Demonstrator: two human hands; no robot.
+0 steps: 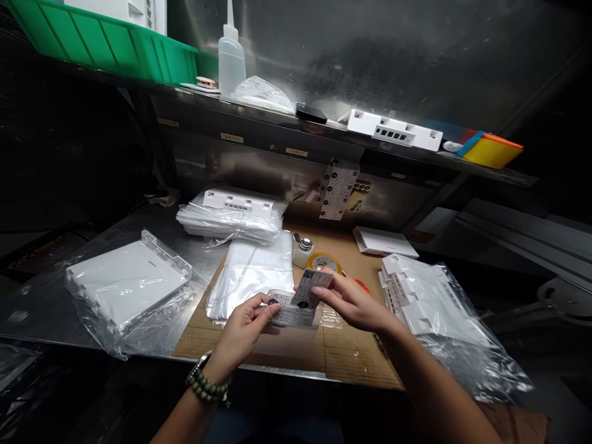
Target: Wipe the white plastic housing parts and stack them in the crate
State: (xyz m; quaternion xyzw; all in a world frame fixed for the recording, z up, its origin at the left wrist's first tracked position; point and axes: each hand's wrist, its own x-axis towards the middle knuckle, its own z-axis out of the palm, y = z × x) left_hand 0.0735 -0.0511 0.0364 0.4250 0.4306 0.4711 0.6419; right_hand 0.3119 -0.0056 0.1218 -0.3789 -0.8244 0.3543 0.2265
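Observation:
Between thumb and fingers, my left hand (240, 336) pinches one end of a printed label sheet (296, 316) with small text and dark round marks. My right hand (354, 301) is closed on an upright part, a printed label (309, 285), which overlaps the sheet. Whether the two are one folded strip or separate pieces I cannot tell. Both hands are over a cardboard mat (361, 357). Just behind them lie a stack of clear plastic bags (254, 271), a roll of yellow tape (319, 261) and a small dispenser bottle with a metal top (303, 245).
Bagged white device panels lie left (124, 277) and right (430, 302). A wrapped stack (231, 225) sits at the back, near a white device (386, 240). Label strips (340, 188) hang below a shelf holding a green bin (106, 46) and a squeeze bottle (231, 61).

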